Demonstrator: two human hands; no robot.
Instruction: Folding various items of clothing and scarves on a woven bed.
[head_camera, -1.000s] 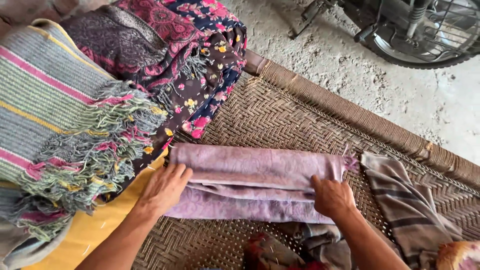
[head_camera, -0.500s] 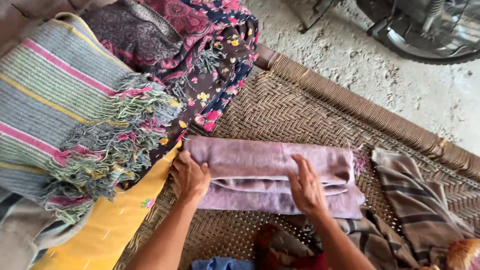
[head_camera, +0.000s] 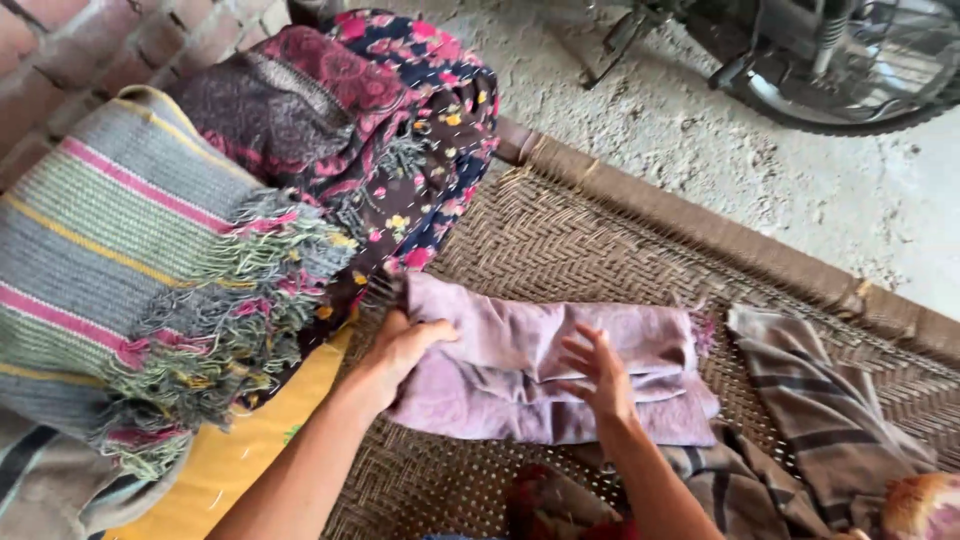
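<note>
A folded pale purple cloth (head_camera: 520, 350) lies on a woven cot (head_camera: 560, 230). My left hand (head_camera: 405, 345) grips the cloth's left end and lifts it over toward the middle. My right hand (head_camera: 598, 372) rests flat on the cloth's centre with its fingers spread, pressing the fold down. The cloth's fringed right end (head_camera: 700, 330) stays flat on the weave.
A pile of folded blankets stands at the left: a grey striped fringed one (head_camera: 130, 270) and a dark floral one (head_camera: 400, 140), over a yellow cloth (head_camera: 230, 450). A brown striped cloth (head_camera: 810, 400) lies at the right. Beyond the cot's rope edge are a concrete floor and a motorcycle wheel (head_camera: 850, 80).
My left hand has closed on the cloth's left end and raised it toward the centre. My right hand slid left from the cloth's right end to its middle and opened flat.
</note>
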